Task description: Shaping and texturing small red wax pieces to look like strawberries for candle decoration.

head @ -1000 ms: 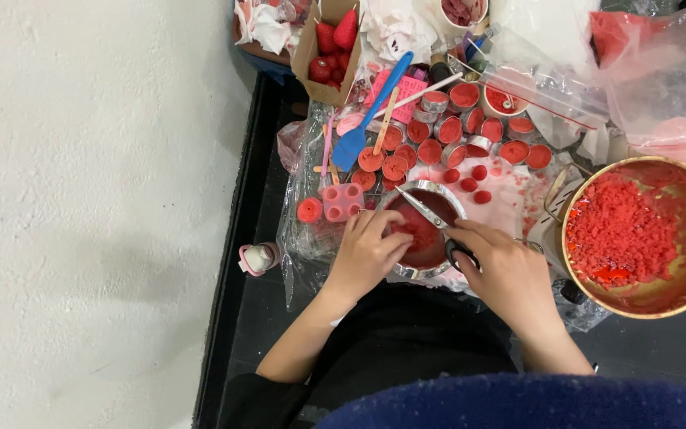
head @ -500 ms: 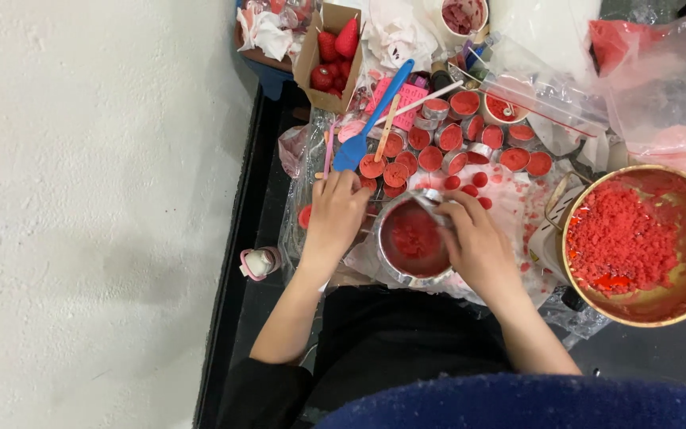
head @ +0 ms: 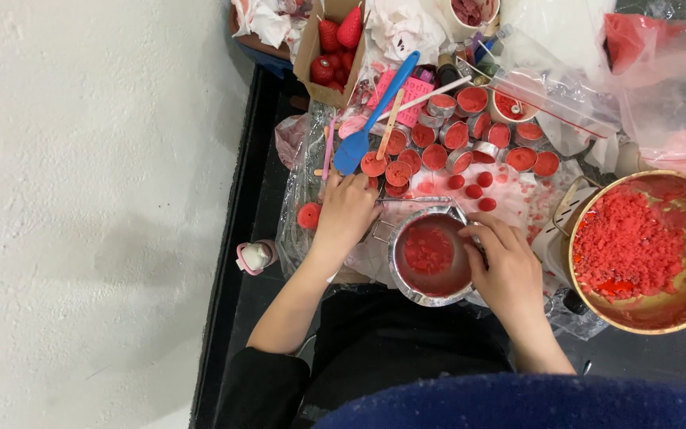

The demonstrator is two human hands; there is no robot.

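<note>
My left hand (head: 347, 213) lies palm down with curled fingers at the near edge of several red wax-filled foil cups (head: 438, 151). What is under it is hidden. A thin metal tool (head: 416, 199) sticks out to the right from beside its fingers. A loose red wax disc (head: 309, 215) lies just left of that hand. My right hand (head: 504, 268) grips the right rim of a small metal pot (head: 403, 280) holding red wax.
A large bowl (head: 680, 322) of crumbled red wax stands at the right. A blue spatula (head: 371, 119) lies behind the cups. Further back is a cardboard box (head: 311, 67) of red strawberry shapes. A small pink-capped bottle (head: 254, 256) stands left, and plastic bags (head: 668, 87) are at back right.
My left hand left the pot and moved up and left to the cups. My right hand shifted along the pot's right rim. The metal tool that was over the pot now lies behind it.
</note>
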